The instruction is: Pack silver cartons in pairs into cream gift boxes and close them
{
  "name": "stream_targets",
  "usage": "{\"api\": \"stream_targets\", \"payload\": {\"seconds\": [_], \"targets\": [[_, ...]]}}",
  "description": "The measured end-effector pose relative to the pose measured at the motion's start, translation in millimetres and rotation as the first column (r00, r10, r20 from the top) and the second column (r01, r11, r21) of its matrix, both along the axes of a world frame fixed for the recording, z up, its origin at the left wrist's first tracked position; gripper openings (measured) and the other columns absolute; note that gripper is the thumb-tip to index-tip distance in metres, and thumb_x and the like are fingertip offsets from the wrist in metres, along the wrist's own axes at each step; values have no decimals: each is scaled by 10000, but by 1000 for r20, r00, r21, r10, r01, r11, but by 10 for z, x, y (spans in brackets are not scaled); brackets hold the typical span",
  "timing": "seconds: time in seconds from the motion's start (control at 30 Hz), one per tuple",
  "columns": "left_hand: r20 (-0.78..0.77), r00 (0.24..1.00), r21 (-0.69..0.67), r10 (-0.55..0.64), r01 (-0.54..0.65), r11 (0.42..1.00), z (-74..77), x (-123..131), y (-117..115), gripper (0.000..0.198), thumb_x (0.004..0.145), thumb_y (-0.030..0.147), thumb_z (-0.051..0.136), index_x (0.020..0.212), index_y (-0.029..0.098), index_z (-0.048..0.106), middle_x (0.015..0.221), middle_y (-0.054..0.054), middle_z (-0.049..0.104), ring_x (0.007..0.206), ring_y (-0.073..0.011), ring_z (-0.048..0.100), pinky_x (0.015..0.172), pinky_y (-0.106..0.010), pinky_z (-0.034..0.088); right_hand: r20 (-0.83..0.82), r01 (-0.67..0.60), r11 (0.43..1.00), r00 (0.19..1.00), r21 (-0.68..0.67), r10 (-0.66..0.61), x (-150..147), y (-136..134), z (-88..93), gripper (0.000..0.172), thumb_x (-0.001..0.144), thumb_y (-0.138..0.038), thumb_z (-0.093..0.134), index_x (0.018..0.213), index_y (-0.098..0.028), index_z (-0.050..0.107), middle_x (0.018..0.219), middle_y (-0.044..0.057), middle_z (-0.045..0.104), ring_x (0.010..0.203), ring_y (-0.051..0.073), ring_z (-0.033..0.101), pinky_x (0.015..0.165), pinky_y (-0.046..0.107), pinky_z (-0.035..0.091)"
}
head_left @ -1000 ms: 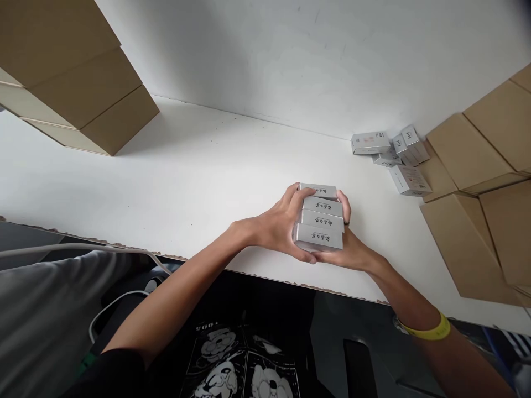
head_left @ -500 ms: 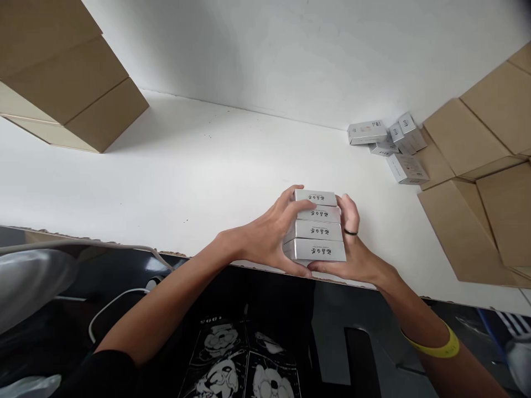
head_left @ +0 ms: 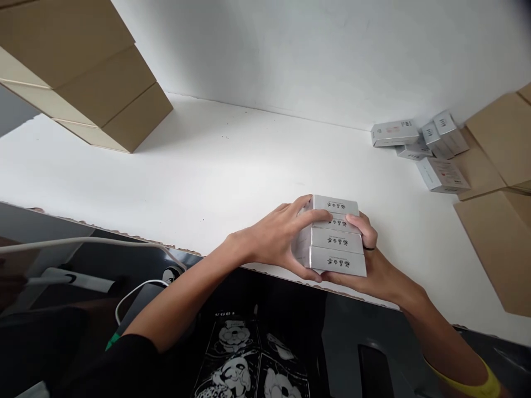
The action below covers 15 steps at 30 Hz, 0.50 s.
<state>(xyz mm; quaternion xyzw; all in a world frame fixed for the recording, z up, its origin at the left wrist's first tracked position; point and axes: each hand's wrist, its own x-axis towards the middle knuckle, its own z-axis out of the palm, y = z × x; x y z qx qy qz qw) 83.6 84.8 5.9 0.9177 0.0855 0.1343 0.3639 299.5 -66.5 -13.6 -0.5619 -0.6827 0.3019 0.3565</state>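
Observation:
A row of several small white boxes (head_left: 337,241) with black characters on their upward faces is held together near the front edge of the white table (head_left: 182,177). From the left side my left hand (head_left: 286,235) grips the row, its index finger over one box and its thumb at the near end. My right hand (head_left: 369,260) clasps the right side, index finger bent onto the second box from the far end and thumb by the near box. Its remaining fingers are hidden behind the boxes.
Several more small white boxes (head_left: 395,132) lie loosely piled at the back right against the wall. Beside them is an open cardboard carton (head_left: 493,237). Stacked brown cardboard boxes (head_left: 136,116) stand at the back left. A white cable (head_left: 95,241) runs below the table's front edge.
My right index finger has come over onto the top of the boxes. The view has shifted left, so everything appears further right. Both hands still hold the row.

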Motion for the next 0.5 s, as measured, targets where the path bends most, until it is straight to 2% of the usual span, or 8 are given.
{"api": "stream_targets", "payload": {"seconds": [0.1,0.17,0.2,0.3,0.37,0.43,0.5], "targets": [[3,1000,-41,6,-6,999,-15,19,-16,1076,646,621,874,1529,243,389,1478,-206,413,1316,-448,511,1062,-656,494,-51,-8,1000,999,6,9,-14,-2,-21,1171,796,-414,843,1547,-571,-42,1480,56,339,1292,330,527,908,536,637],[39,999,-93,11,-7,996,-38,23,-52,1157,628,578,896,1583,291,311,1489,-189,419,1368,-468,469,1096,-686,460,-101,16,1000,995,19,-14,-35,-13,-50,1230,775,-398,852,1551,-576,-85,1446,51,407,1263,344,556,917,570,630],[59,998,-138,26,-18,990,-53,23,-77,1221,614,562,912,1608,313,249,1508,-185,413,1402,-478,438,1114,-700,442,-120,56,998,991,27,-52,-46,-25,-73,1269,732,-404,878,1545,-591,-79,1456,47,407,1288,368,541,928,593,623],[110,987,-310,119,-80,948,-95,15,-158,1420,567,548,961,1626,340,39,1588,-194,348,1474,-487,376,1123,-714,450,-206,197,979,961,49,-183,-64,-90,-163,1339,520,-510,966,1517,-642,83,1463,26,425,1307,445,515,916,662,607],[139,978,-374,158,-96,923,-108,-7,-192,1464,539,563,979,1608,325,7,1617,-210,284,1486,-483,372,1117,-698,480,-301,283,959,915,6,-268,-68,-146,-215,1269,506,-580,951,1508,-628,174,1436,30,474,1275,460,538,927,702,583],[179,972,-396,155,-72,915,-103,-57,-202,1428,518,576,987,1581,309,71,1616,-214,251,1493,-479,364,1135,-682,481,-418,323,941,845,-96,-333,-81,-191,-230,1089,633,-600,879,1522,-547,252,1449,55,493,1281,447,545,964,715,556],[201,968,-439,153,-51,897,-89,-134,-204,1335,539,553,990,1543,319,143,1610,-201,237,1487,-457,380,1155,-673,467,-536,305,933,764,-192,-360,-122,-208,-193,896,763,-569,786,1523,-466,324,1424,84,533,1262,422,578,965,695,563]]}}
